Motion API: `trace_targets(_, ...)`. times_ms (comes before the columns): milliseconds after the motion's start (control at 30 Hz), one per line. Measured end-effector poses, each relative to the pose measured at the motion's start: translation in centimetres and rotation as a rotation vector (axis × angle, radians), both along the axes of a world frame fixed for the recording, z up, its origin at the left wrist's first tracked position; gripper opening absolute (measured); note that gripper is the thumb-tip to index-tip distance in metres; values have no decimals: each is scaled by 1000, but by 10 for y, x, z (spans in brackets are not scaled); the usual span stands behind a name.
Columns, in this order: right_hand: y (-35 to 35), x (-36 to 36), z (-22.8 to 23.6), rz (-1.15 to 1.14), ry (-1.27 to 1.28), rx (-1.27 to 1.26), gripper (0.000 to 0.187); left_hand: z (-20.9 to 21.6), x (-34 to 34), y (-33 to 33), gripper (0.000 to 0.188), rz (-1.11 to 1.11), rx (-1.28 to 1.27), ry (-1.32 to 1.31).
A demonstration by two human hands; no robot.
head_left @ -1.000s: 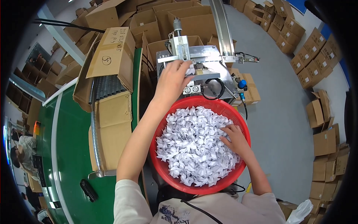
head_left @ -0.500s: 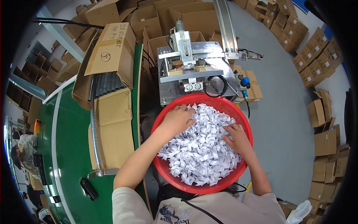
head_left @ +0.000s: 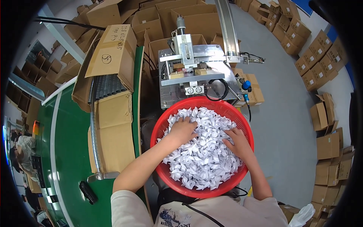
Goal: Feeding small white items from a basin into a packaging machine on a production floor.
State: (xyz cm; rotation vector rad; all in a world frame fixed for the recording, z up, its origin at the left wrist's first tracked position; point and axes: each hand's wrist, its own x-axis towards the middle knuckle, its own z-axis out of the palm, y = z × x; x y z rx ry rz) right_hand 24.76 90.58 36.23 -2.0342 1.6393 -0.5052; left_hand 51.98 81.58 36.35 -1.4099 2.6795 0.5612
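Note:
A red plastic basket [head_left: 163, 181] sits in front of me, heaped with small white bladed pieces [head_left: 206, 159] shaped like little fan wheels or pinwheels. My left hand [head_left: 183, 131] rests palm down on the far left of the heap, fingers apart, some tips sunk among the pieces. On the right side of the heap lies my right hand [head_left: 239, 143], its fingers spread and pointing inward over the pieces. Neither hand shows a piece gripped, though the undersides are hidden.
Beyond the basket stands a metal press-like machine [head_left: 193, 72] with a blue-knobbed air regulator [head_left: 246, 85]. At left, a green table [head_left: 73, 151] carries a cardboard box of grey tubes [head_left: 107, 87] and a black object [head_left: 88, 192]. Stacked cartons [head_left: 328, 146] line the right.
My left hand has moved from the far rim a little nearer, onto the pieces. White pieces now show beyond it. My right hand stays about where it was.

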Motion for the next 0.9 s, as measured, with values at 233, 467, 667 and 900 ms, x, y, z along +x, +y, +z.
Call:
trace_targets(233,2,0,4,11,-52,32,37,6,4,-7,35,39,13,49)
trace_targets(467,1,0,4,8,-41,33,38,3,10,-11,38,70,-60,115)
trace_targets(667,-6,-2,10,-2,-48,98,35,3,6,-9,40,220,44,-114)
trace_targets(900,-8,1,14,-45,-255,98,32,-6,15,-17,34,174,143,-111)
